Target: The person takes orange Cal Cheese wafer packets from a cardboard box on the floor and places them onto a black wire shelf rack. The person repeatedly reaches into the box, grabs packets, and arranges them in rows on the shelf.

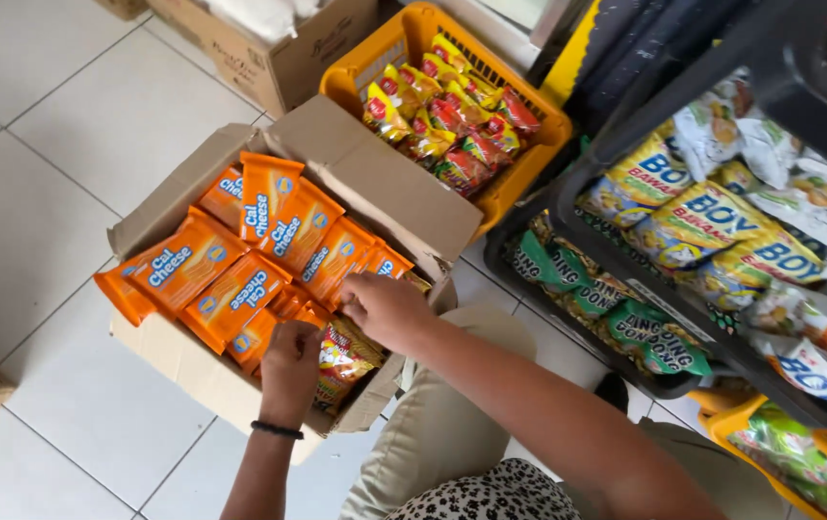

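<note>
Down inside the cardboard box (pixel 389 188), at its near corner, both hands work on a yellow-and-red snack packet (pixel 344 358). The left hand (pixel 290 371) is curled over the packet's near-left edge, fingers bent down out of sight behind the knuckles, so I cannot tell for sure how firmly it grips. The right hand (pixel 387 308) is closed loosely just above the packet's far end, fingertips tucked under; it seems to pinch something there, but what exactly is hidden.

Filling the rest of the box, beyond the hands, lie orange wafer packets (pixel 240 255), stacked slanting against one another. Past the box's far flap stands a yellow basket (pixel 519 183) of small red-and-yellow packets.

Judging by its crinkled, glossy film, the packet is light, soft and slippery, with brittle contents. Pinching the crimped end seam looks safest; squeezing the middle would likely crush what is inside.
</note>
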